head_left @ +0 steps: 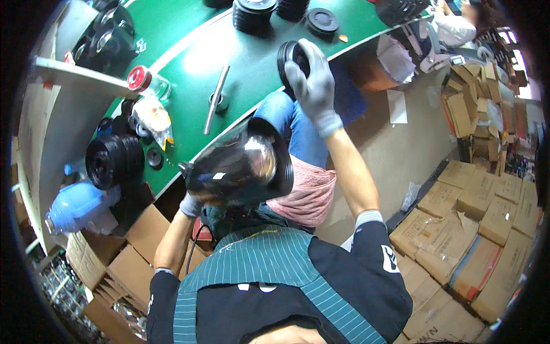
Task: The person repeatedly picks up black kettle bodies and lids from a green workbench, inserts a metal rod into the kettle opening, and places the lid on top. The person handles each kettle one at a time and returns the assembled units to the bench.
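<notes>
Grip, right hand: gloved in grey, fingers and thumb closed on the rim of a black ridged disc, which is held on edge at upper centre of the frame, by the near edge of the green desk.

Grip, left hand: also gloved, located left of centre, at the narrow end of a glossy black vessel. The fingers are largely hidden by the vessel; whether they are clenched or spread cannot be determined. The vessel lies tilted across the lap at the centre of the frame, its wide flanged end toward the right; vessel and disc are apart.

Desk surface: a metal rod leans at a small round fitting, left of upper centre. A glass jar with a red lid is at upper left, with a plastic bag just below it. A stack of black discs stands at the top centre, a low pile of black lids to its right.

Surroundings: cardboard boxes occupy the lower right; a pink cloth covers part of the lap.
</notes>
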